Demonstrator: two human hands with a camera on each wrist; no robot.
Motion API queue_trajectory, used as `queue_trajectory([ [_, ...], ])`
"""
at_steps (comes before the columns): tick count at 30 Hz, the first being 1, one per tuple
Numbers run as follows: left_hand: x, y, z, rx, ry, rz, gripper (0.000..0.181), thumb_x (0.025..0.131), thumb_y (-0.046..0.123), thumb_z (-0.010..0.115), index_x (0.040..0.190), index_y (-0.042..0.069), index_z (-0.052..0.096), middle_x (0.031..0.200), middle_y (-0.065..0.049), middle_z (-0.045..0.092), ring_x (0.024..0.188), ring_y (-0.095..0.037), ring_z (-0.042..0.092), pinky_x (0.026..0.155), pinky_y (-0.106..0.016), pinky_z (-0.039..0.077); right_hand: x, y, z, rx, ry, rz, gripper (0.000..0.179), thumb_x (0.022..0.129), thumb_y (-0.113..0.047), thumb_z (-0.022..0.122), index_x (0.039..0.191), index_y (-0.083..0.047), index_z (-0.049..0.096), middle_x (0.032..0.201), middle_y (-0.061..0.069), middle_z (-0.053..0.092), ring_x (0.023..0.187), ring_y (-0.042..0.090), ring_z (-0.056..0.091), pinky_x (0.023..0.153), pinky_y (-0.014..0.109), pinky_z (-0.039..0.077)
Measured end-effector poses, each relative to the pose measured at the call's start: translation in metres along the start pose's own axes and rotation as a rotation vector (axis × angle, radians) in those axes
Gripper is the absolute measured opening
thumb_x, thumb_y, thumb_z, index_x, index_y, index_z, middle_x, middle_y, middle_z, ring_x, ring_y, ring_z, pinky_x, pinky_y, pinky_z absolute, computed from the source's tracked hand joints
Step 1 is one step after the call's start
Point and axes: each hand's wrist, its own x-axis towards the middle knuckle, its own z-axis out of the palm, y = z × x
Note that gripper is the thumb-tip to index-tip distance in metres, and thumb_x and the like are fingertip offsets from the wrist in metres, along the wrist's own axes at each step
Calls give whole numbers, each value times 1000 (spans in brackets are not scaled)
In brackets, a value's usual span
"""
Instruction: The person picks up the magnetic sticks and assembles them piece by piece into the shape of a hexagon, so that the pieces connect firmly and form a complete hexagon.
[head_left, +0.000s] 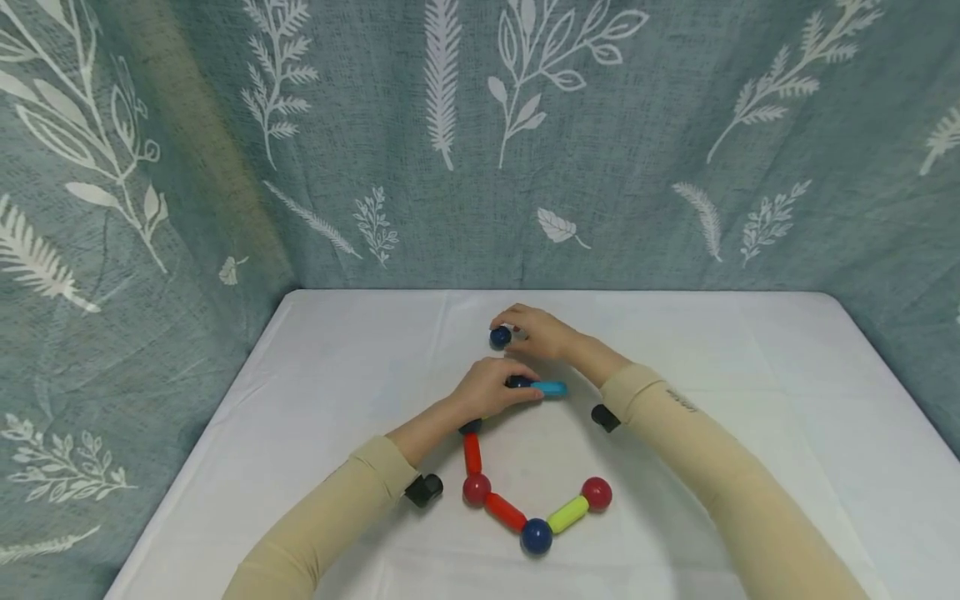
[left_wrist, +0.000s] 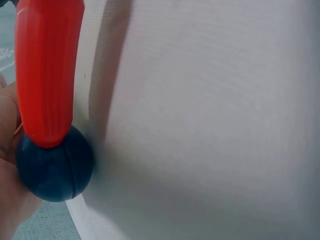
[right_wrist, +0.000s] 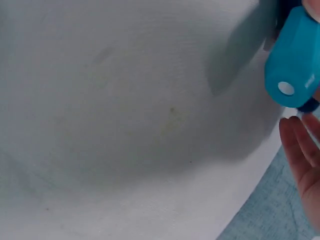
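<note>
My left hand (head_left: 491,389) pinches a dark blue ball (head_left: 519,382) where a light blue magnetic rod (head_left: 552,389) joins it. That rod points right, its free end showing a pale round spot in the right wrist view. Farther back, my right hand (head_left: 546,333) holds another dark blue ball (head_left: 500,337) between thumb and fingertips. From beneath the left hand a chain curves toward me: a blue ball (left_wrist: 55,165), a red rod (head_left: 472,454), a red ball (head_left: 477,490), a second red rod (head_left: 506,512), a blue ball (head_left: 536,537), a yellow-green rod (head_left: 567,514) and an end red ball (head_left: 597,494).
A white cloth covers the table (head_left: 360,350), and a teal leaf-patterned curtain (head_left: 480,225) hangs behind and at the sides. Black wrist cameras (head_left: 424,490) sit under both sleeves. The left forearm passes close beside the chain's left part.
</note>
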Motion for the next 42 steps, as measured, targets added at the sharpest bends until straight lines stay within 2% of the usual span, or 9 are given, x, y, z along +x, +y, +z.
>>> queue_trajectory([
  [4, 0, 2, 0, 1, 13, 8, 25, 90, 30, 71, 105, 11, 75, 101, 1, 73, 92, -16, 64, 78, -26, 48, -7, -1, -1, -62, 22, 39, 31, 91, -10, 69, 120, -3, 63, 119, 15, 62, 111, 30, 59, 94, 40, 47],
  [7, 0, 2, 0, -2, 10, 3, 25, 91, 29, 71, 107, 12, 75, 103, 1, 72, 95, -16, 64, 81, -28, 48, -21, 1, -3, -14, 65, 77, 31, 89, -11, 72, 117, -3, 65, 115, 15, 66, 107, 30, 62, 90, 40, 50],
  [10, 0, 3, 0, -7, 0, -17, 25, 91, 30, 70, 108, 12, 75, 104, 0, 72, 95, -16, 64, 82, -29, 49, -39, 7, -5, 63, 115, 152, 32, 87, -14, 74, 116, -4, 66, 113, 14, 67, 103, 29, 63, 86, 40, 52],
  [13, -1, 5, 0, -12, -6, -47, 25, 90, 31, 71, 107, 13, 75, 103, 1, 72, 93, -14, 63, 82, -29, 48, -58, 11, -6, 149, 148, 262, 33, 87, -17, 75, 117, -7, 66, 114, 13, 67, 104, 30, 63, 87, 42, 51],
  [18, -1, 5, 0, -8, -15, -75, 25, 90, 32, 70, 108, 14, 75, 103, 2, 71, 92, -13, 62, 82, -29, 48, -90, 14, -7, 347, 169, 382, 37, 89, -16, 72, 124, -6, 63, 125, 18, 61, 113, 35, 60, 92, 47, 49],
  [23, 0, 4, -1, -12, -15, -81, 26, 90, 32, 71, 109, 15, 75, 104, 2, 71, 93, -13, 62, 82, -30, 48, -117, 13, -4, 411, 171, 426, 43, 91, -22, 69, 130, -6, 60, 128, 16, 60, 116, 33, 58, 96, 48, 46],
  [28, -1, 3, -1, -12, -6, -66, 25, 90, 31, 71, 109, 14, 75, 103, 2, 71, 90, -12, 61, 81, -29, 48, -131, 10, 3, 441, 182, 452, 44, 91, -27, 71, 129, -7, 62, 124, 12, 63, 115, 29, 57, 97, 48, 44],
  [42, -1, 3, 3, -5, 3, -54, 24, 91, 29, 71, 109, 13, 74, 102, 1, 71, 87, -11, 59, 79, -29, 48, -134, 3, 11, 494, 195, 419, 42, 90, -22, 71, 126, -4, 62, 120, 12, 64, 112, 29, 59, 96, 47, 45],
])
